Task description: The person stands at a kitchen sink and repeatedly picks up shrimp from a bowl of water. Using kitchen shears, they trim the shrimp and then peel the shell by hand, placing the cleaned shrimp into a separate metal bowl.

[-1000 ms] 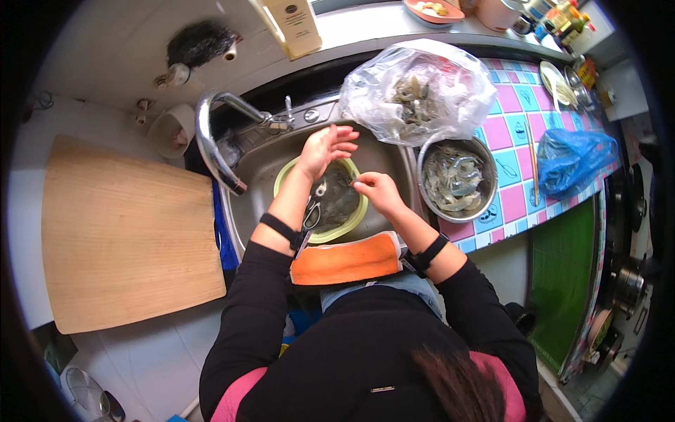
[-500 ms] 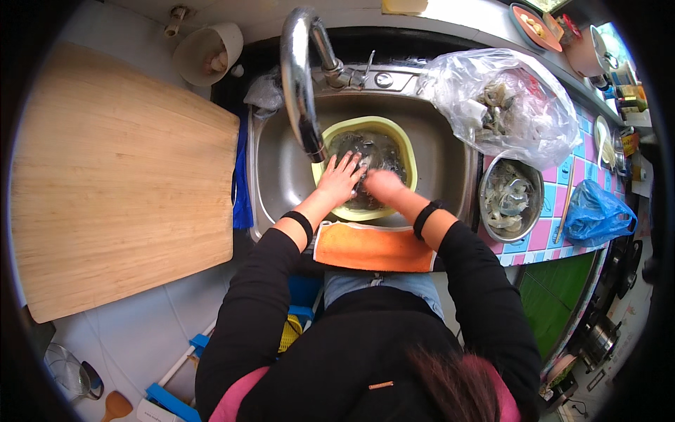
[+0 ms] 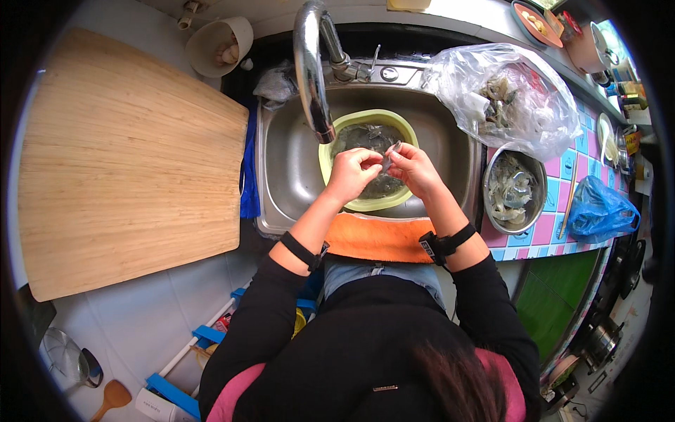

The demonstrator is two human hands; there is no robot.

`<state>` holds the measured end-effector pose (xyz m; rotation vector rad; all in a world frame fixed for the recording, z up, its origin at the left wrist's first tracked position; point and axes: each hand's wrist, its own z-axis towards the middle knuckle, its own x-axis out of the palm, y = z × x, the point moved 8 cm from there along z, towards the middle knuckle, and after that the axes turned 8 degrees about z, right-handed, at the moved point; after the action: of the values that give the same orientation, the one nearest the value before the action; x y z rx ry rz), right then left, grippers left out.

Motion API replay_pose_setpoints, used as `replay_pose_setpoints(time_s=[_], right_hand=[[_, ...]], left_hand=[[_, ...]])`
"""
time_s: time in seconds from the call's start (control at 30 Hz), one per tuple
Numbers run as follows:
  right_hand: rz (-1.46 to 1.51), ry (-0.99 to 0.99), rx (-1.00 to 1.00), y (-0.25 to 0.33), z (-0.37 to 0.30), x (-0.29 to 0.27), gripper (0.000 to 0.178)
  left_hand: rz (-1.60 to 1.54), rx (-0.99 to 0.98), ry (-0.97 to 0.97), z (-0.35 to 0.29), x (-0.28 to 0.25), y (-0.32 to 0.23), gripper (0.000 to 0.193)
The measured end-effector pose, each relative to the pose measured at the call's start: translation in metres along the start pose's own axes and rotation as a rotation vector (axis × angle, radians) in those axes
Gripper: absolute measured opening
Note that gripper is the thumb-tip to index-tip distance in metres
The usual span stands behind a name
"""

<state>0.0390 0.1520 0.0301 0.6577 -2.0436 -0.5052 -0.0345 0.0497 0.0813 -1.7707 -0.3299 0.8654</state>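
Above the pale yellow basin (image 3: 376, 204) in the sink, a small greyish shrimp (image 3: 387, 161) is pinched between my two hands. My left hand (image 3: 354, 173) has its thumb and fingers closed on one end. The fingers of my right hand (image 3: 415, 171) are closed on the other end, and part of the shrimp is hidden by them. Murky water with more shrimp (image 3: 373, 133) fills the basin. Right of the sink stands a metal bowl (image 3: 517, 229) of translucent shrimp or shells (image 3: 510, 186). Behind it lies a clear plastic bag (image 3: 545, 126) with more shrimp inside.
A curved faucet (image 3: 309, 70) overhangs the basin's left side. The steel sink (image 3: 285, 190) has an orange cloth (image 3: 380, 238) along its front edge. A large wooden board (image 3: 133, 169) lies left. A blue bag (image 3: 598, 211) and a chopstick (image 3: 568, 200) rest on the right counter.
Both hands have risen out of the basin water and come together, now gripping a shrimp. The left hand was spread before and is now pinched.
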Motion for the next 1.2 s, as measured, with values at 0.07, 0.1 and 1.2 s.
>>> replay_pose_setpoints(time_s=[0.07, 0.1, 1.2], right_hand=[[0.077, -0.007, 0.011, 0.004, -0.008, 0.000, 0.010], [0.122, -0.011, 0.002, 0.007, -0.010, -0.001, 0.010], [-0.406, -0.173, -0.495, 0.035, -0.046, 0.002, 0.015]], left_hand=[[0.055, 0.056, -0.006, -0.003, 0.002, -0.016, 0.017], [0.074, 0.082, -0.007, -0.005, 0.004, -0.022, 0.017], [-0.340, -0.296, -0.207, -0.010, 0.024, -0.010, 0.018]])
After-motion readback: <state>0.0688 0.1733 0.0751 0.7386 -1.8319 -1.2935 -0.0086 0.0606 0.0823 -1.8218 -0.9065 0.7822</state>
